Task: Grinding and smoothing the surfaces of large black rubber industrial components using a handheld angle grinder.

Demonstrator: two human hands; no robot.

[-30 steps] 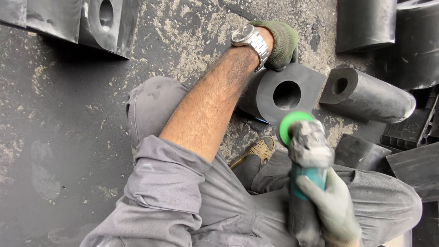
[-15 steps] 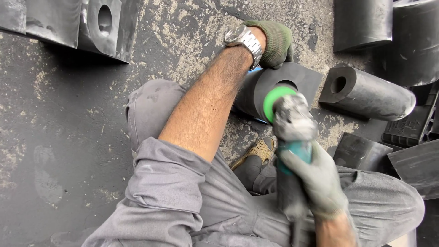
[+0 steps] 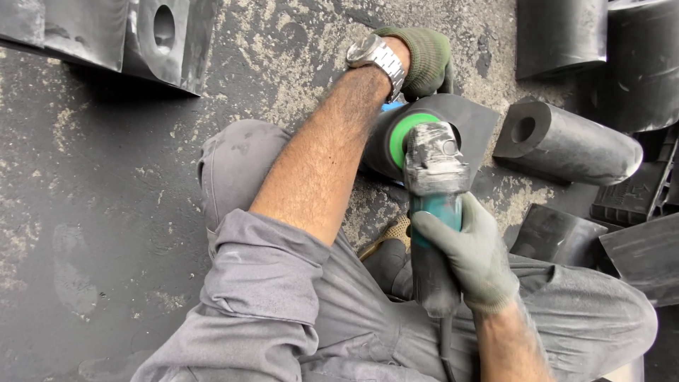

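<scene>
My right hand [image 3: 472,249], in a grey glove, grips the body of an angle grinder [image 3: 433,205] with a teal band and a green disc [image 3: 406,134]. The disc sits against the front face of a black rubber block [image 3: 470,120] lying on the floor, covering its hole. My left hand [image 3: 423,58], in a green glove with a metal wristwatch [image 3: 376,55] above it, rests on the far top of that block and steadies it. Both knees in grey trousers [image 3: 283,297] frame the work.
A black rubber cylinder with a bore [image 3: 566,145] lies right of the block. More black rubber pieces [image 3: 622,240] crowd the right side, and tall black blocks [image 3: 113,35] stand at the top left. The concrete floor [image 3: 106,212] is dark and dusty.
The grinder has moved left and up, from beside the block onto its front face, now hiding the hole. My left hand stays on the block's top.
</scene>
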